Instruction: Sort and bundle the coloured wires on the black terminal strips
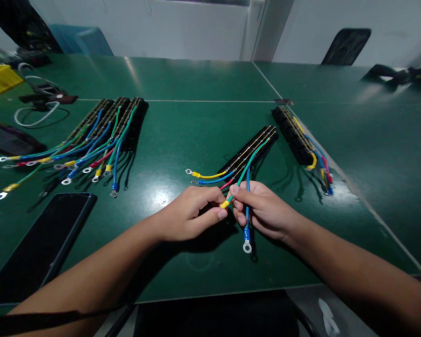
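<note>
My left hand (pixel 192 213) pinches the yellow-sleeved end of a green wire (pixel 254 153); its ring lug is hidden by my fingers. With thumb and fingertips, my right hand (pixel 266 208) grips the same green wire a little higher up. A blue wire (pixel 247 210) with a ring lug (pixel 247 246) hangs down past my right fingers. These wires run from a black terminal strip (pixel 243 149) lying slanted on the table. Yellow, blue and red wires (pixel 210 177) also spread from it to the left, above my left hand.
Several similar wired strips (pixel 140 117) lie at the left, their lugs fanned towards me. Another strip (pixel 291 135) lies at the right beside a table seam. A phone (pixel 42 243) rests near the front left edge. A yellow bin (pixel 2 78) and cables (pixel 38 112) are farther back.
</note>
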The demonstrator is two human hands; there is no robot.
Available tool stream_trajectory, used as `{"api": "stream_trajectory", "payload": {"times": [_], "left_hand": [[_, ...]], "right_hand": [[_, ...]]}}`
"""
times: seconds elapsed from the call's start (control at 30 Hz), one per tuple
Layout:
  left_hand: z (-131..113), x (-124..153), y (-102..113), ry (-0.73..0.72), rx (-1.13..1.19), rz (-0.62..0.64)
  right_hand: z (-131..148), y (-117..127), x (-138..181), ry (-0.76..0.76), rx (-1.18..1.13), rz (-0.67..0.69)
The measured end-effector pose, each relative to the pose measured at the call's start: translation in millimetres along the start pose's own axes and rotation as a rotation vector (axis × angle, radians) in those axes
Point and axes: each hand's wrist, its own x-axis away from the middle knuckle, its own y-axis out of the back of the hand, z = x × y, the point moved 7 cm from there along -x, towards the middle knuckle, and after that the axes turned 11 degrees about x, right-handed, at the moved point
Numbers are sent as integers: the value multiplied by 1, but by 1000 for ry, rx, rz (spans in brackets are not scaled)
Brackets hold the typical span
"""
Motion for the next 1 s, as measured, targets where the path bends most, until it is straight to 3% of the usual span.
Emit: {"api": "stream_trajectory", "payload": {"times": [1.0], "left_hand": [[-3, 0, 0, -20, -53, -30]], "right_hand": [[1, -1, 0, -43, -15, 40]]}}
